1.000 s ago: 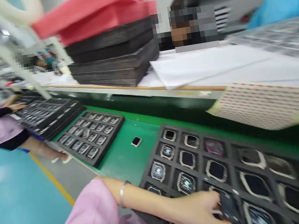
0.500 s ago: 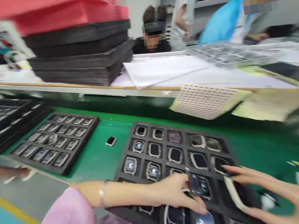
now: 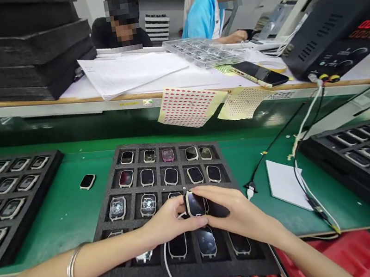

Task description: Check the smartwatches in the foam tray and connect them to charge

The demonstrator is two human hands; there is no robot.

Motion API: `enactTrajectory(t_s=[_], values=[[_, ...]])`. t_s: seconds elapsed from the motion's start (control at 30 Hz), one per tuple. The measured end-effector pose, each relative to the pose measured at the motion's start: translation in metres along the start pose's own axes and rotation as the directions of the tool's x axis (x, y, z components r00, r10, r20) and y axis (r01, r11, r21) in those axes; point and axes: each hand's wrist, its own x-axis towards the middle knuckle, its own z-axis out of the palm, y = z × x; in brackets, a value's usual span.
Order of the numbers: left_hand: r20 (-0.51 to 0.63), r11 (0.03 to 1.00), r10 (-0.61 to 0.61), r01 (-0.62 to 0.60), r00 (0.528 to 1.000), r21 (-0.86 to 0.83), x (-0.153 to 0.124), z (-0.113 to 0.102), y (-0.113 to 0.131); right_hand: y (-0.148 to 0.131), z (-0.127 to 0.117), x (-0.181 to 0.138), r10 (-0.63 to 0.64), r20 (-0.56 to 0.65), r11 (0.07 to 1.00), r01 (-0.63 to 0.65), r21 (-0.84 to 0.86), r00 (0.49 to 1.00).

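The smartwatch is above the foam tray, face up and slightly tilted, gripped by its edges between the person's two hands. The left hand pinches its near side with thumb and fingers; the right hand closes fingertips and thumb around the opposite side. A white cable runs from under the left hand over the tray's front edge; whether it joins the watch is hidden by the fingers. The likeliest trouble is a snag: if that loop catches on the rim or a sleeve, it could tug the watch out of such a light hold. A drop would probably land on the glass of watches lying in the pockets below, scratching both. The tray's front edge also seems to overhang the green bench, so a forearm pressing there might tip it. The loose watch, outside any pocket, could be knocked by a sweeping left arm.
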Motion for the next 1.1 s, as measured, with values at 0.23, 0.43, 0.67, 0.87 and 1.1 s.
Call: enactTrajectory(t_s=[0.23, 0.43, 0.67, 0.87, 1.1], values=[[0.042, 0.999, 0.027, -0.029, 0.999, 0.041, 0.0, -0.001, -0.002, -0.002, -0.009, 0.003, 0.144, -0.073, 0.974, -0.129, 0.187, 0.987], [0.062, 0.993, 0.064, -0.069, 0.996, 0.097, -0.001, 0.0, -0.004, 0.013, -0.001, -0.004, 0.345, -0.136, 0.863, -0.257, 0.434, 0.929], [0.064, 0.997, 0.031, -0.035, 0.997, 0.064, 0.0, -0.002, -0.005, 0.001, 0.009, -0.009, 0.126, -0.056, 0.981, -0.116, 0.156, 0.99], [-0.023, 0.995, -0.044, 0.046, 0.999, 0.088, -0.004, 0.002, 0.002, -0.001, 0.012, -0.009, 0.05, 0.026, 0.998, -0.051, 0.04, 0.998], [-0.122, 0.995, -0.102, 0.1, 0.987, -0.022, -0.008, 0.007, 0.008, -0.009, 0.022, -0.001, 0.001, -0.009, 0.986, 0.001, 0.166, 1.0]])
